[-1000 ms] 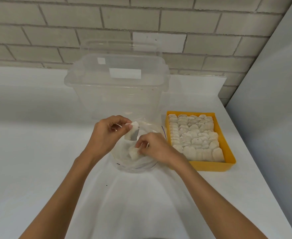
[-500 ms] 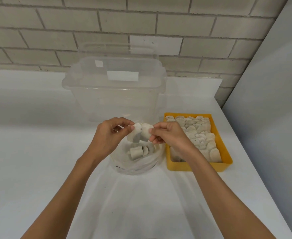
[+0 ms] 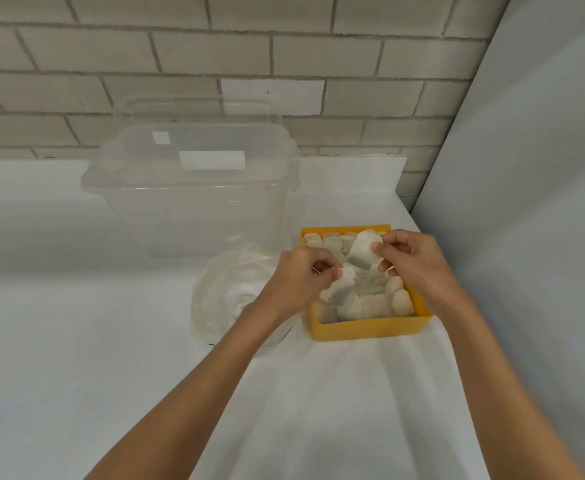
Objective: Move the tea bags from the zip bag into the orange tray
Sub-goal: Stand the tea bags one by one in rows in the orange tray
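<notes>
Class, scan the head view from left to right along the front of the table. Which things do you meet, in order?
Zip bag → left hand → lower tea bag → upper tea bag → right hand → grey panel. The bin and the tray are left out because they overlap the others.

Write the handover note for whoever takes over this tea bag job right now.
Left hand: pinches a tea bag over the near-left part of the orange tray.
Right hand: pinches a second tea bag over the tray's middle.
Zip bag: on the table, left of the tray; contents too blurred to count.
Done: tray nearly full of packed tea bags.
Left: set both held bags down, then check the zip bag for more.
</notes>
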`<action>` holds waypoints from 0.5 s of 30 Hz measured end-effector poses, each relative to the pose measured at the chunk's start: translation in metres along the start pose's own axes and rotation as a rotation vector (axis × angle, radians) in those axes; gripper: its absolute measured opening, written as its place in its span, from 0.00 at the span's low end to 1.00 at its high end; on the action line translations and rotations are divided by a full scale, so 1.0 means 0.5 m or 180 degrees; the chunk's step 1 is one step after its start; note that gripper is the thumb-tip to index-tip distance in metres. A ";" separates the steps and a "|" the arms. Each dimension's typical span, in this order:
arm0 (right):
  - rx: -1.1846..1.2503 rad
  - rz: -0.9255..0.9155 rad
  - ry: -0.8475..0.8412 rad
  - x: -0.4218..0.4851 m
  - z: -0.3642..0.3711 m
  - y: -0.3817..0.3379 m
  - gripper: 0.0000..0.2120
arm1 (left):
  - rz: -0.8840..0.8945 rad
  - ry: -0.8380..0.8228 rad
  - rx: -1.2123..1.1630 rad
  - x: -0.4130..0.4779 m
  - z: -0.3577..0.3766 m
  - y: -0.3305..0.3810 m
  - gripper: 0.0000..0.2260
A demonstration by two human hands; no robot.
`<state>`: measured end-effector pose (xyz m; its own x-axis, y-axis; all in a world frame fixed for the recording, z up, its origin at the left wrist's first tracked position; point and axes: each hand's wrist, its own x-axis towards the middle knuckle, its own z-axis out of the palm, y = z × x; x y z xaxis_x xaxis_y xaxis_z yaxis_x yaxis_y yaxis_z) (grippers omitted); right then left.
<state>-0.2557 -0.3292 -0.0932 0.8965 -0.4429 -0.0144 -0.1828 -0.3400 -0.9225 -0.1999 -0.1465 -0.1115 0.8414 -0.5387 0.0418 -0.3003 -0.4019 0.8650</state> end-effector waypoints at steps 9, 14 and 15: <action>-0.0100 0.0249 0.0156 -0.016 -0.042 0.042 0.04 | -0.0557 -0.0698 0.0275 0.035 0.072 0.004 0.04; -0.0169 0.0328 0.0065 -0.020 -0.048 0.049 0.05 | -0.0705 -0.0680 0.0926 0.046 0.093 -0.004 0.03; -0.0200 0.0331 0.0045 -0.020 -0.049 0.049 0.05 | -0.0649 -0.0617 0.1172 0.045 0.094 -0.003 0.02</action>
<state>-0.2791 -0.3533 -0.1065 0.8657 -0.4899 -0.1030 -0.2998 -0.3427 -0.8903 -0.2016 -0.1927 -0.1356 0.8109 -0.5357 -0.2353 -0.3063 -0.7313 0.6094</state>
